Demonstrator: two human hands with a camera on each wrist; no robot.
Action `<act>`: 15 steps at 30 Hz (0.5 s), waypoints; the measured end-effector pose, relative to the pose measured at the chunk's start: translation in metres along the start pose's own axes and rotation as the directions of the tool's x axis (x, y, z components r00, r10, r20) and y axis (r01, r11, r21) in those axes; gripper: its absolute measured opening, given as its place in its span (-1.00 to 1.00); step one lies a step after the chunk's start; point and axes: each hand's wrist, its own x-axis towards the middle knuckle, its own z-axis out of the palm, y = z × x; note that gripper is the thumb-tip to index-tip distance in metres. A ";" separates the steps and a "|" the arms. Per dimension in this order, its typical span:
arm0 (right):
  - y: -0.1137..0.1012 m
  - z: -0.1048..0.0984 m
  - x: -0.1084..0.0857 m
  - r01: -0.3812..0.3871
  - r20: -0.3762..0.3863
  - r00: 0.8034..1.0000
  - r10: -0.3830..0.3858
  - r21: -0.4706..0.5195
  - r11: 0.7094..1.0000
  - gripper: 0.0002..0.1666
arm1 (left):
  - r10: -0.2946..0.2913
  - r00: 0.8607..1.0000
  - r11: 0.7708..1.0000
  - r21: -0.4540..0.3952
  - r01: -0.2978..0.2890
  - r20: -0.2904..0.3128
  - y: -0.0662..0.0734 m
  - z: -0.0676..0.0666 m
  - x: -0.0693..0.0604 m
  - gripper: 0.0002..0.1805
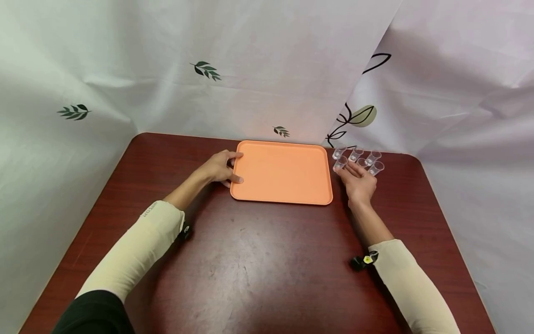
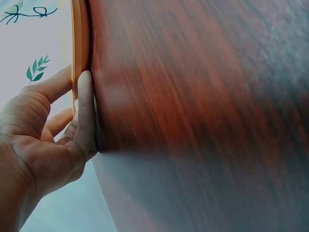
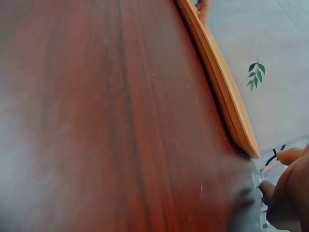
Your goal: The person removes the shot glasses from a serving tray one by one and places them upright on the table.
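Note:
The orange tray lies flat on the table. My left hand grips its left edge, with one digit over the rim. In the left wrist view, the fingers of that hand are on both sides of the tray's edge. To the tray's right, several small clear cups stand close together in two rows. My right hand reaches in from the front and pinches the front left cup. In the right wrist view, its thumb and a finger are around the clear cup, partly hidden.
The dark red-brown wooden table has rounded far corners. Pale cloth with leaf prints hangs behind and beside it. The tray and cups are near the far edge. A small dark device is worn at the right wrist.

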 end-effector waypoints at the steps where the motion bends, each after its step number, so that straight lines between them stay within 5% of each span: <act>1: -0.001 -0.003 -0.002 -0.012 0.006 1.000 0.011 0.010 1.000 -0.35 | 0.003 1.000 1.000 0.001 -0.003 0.005 0.000 0.000 0.000 0.08; 7: -0.002 -0.021 -0.007 -0.079 0.039 0.996 0.076 0.079 0.994 -0.30 | 0.056 0.998 0.998 -0.043 -0.055 0.010 -0.004 -0.001 -0.003 0.15; 15: -0.003 -0.036 -0.010 0.010 0.120 0.993 -0.011 0.013 1.000 -0.58 | 0.113 0.987 0.992 -0.042 -0.119 -0.112 -0.011 -0.005 -0.008 0.10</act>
